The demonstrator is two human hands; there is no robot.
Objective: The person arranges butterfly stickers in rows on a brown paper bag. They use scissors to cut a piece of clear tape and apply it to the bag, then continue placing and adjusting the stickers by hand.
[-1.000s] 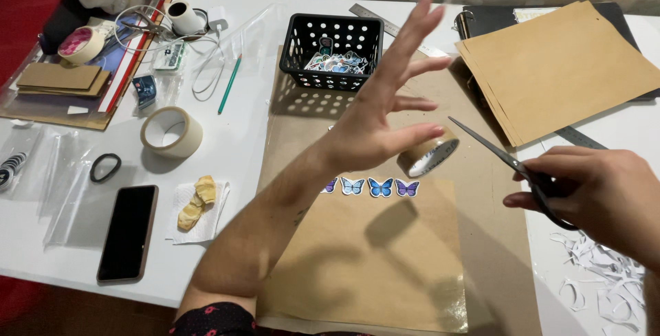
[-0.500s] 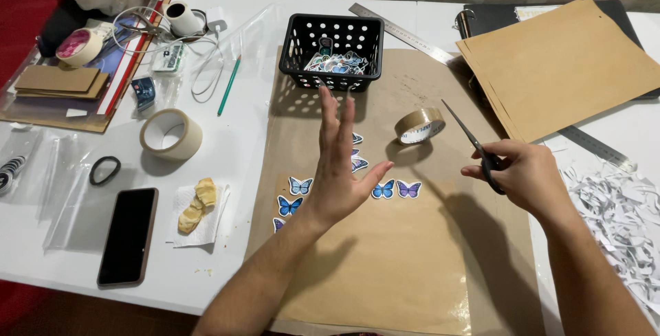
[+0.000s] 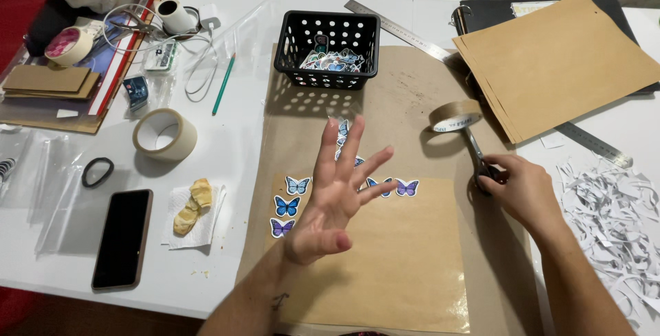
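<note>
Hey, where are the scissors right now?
In the head view, the scissors are right of centre on the brown paper, held in the right hand, blades pointing up toward the tape roll.

Hands working over butterfly stickers on brown paper

The left hand is hovering open, fingers spread, above the butterfly stickers. The right hand is gripping scissors, their blades pointing up toward a brown tape roll just beyond.
</note>
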